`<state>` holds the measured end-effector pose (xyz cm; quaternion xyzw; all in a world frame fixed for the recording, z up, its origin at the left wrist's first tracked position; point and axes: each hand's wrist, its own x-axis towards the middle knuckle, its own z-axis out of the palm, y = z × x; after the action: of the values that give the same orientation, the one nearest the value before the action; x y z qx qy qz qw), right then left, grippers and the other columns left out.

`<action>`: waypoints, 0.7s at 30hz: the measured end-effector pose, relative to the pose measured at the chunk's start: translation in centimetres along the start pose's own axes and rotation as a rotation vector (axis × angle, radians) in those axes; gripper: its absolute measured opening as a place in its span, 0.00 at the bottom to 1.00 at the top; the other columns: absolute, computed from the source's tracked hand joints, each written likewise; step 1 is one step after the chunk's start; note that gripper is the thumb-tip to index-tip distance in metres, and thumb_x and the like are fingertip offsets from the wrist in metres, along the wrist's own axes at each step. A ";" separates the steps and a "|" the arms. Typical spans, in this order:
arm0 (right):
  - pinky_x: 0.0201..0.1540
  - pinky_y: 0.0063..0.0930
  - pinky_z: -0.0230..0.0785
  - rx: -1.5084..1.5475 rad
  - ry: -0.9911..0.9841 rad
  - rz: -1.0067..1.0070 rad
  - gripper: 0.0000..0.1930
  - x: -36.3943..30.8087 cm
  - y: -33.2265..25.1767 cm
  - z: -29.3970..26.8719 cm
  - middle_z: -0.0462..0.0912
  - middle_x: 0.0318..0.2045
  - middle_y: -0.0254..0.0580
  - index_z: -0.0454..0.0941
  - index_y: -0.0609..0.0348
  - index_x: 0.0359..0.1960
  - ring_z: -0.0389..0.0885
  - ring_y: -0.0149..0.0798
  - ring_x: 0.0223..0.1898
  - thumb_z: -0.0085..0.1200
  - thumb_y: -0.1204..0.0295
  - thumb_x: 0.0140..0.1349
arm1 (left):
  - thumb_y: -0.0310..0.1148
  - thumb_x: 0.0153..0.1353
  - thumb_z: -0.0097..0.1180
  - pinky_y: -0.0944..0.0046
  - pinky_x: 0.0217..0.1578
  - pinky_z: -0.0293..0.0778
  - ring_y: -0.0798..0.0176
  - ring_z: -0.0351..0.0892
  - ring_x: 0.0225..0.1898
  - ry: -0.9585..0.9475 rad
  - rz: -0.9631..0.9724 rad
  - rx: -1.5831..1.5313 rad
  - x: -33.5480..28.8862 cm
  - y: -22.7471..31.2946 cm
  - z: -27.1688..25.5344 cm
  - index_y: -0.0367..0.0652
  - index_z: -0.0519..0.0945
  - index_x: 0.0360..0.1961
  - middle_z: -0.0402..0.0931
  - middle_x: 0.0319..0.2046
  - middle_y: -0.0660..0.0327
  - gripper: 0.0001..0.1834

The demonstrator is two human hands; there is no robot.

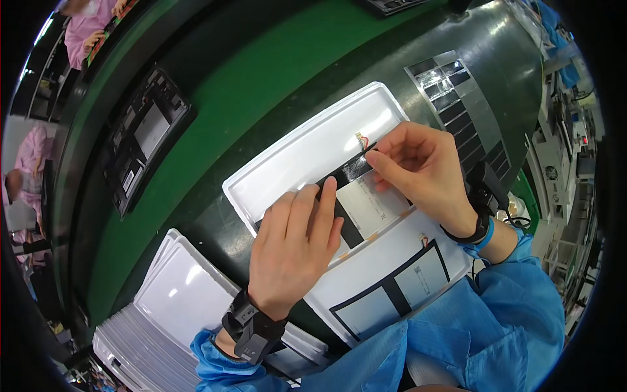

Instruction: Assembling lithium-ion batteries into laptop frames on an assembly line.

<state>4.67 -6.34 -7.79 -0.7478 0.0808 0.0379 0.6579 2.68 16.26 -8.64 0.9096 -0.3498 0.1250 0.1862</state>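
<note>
Battery pack [375,204] lies in the white tray [300,150] at mid-frame; probably light, smooth and easily dented, best held by its edges, clear of the wires [364,142]. The left hand [292,245] rests fingertips on it, grasping nothing; whether the right hand [424,176] pinches it, I cannot tell.

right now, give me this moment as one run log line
left hand: touching black strip | right hand: at strip's right end | flat pack: in white tray | second pack: nearer body

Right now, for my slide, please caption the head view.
Left hand and right hand touch black film on a flat wired pack at a white tray.
</note>
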 end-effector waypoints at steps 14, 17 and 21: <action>0.30 0.23 0.77 -0.435 0.089 -0.328 0.09 0.1 -0.1 0.1 0.83 0.27 0.41 0.81 0.65 0.32 0.85 0.32 0.26 0.71 0.76 0.58 | 0.27 0.52 0.71 0.55 0.46 0.79 0.50 0.75 0.48 -0.075 -0.093 0.031 0.2 1.1 0.1 0.37 0.82 0.58 0.74 0.54 0.55 0.29; 0.30 0.26 0.76 -0.450 0.088 -0.329 0.09 0.1 0.0 0.1 0.82 0.27 0.42 0.80 0.65 0.31 0.84 0.35 0.26 0.71 0.77 0.58 | 0.27 0.52 0.71 0.55 0.45 0.79 0.50 0.75 0.48 -0.071 -0.082 0.041 0.2 1.1 0.1 0.36 0.82 0.58 0.74 0.54 0.55 0.29; 0.29 0.27 0.75 -0.515 0.072 -0.392 0.09 0.2 -0.1 0.1 0.81 0.26 0.42 0.79 0.65 0.32 0.83 0.38 0.24 0.70 0.77 0.58 | 0.27 0.52 0.70 0.55 0.45 0.79 0.50 0.75 0.48 -0.069 -0.080 0.048 0.1 1.1 0.1 0.36 0.82 0.58 0.74 0.53 0.54 0.29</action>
<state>4.85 -6.21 -7.73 -0.8919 -0.0536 -0.0966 0.4385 2.01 15.38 -8.39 0.9308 -0.3163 0.0943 0.1572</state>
